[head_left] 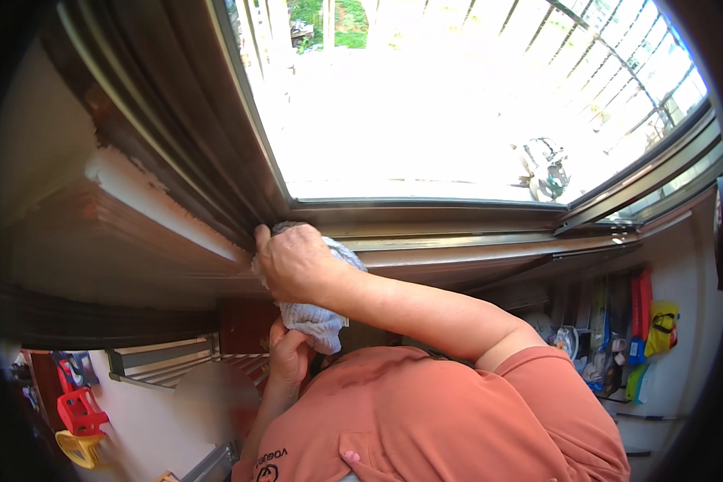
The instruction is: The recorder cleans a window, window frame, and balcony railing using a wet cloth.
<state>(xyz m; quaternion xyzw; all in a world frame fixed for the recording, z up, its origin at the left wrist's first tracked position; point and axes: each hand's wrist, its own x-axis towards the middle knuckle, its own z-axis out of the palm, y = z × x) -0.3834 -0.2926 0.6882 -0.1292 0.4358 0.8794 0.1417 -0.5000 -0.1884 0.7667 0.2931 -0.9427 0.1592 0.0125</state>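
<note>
Presently, the right hand [296,263] is pressed against the lower left corner of the brown window frame [426,218], where the bottom rail meets the left upright. Its grip is clenched around a pale grey-white cloth [317,321]. The upper part of the cloth is bunched under the palm and against the frame. The rest hangs down below the frame, past the wrist.

The left hand [287,353] is raised directly below that corner and touches the hanging lower end of the cloth. Whether its grip is closed on the cloth or merely resting against it cannot be told, as the cloth hides the fingertips.

Both forearms lead back to an orange shirt [442,426] below the frame.

Through the glass, above the frame's bottom rail, a sunlit paved area shows. Below the frame and well to the left lie a slatted metal rack [165,363] and red and yellow plastic items [79,422]. Below its right end, several coloured packets [639,321] hang against a white wall.
</note>
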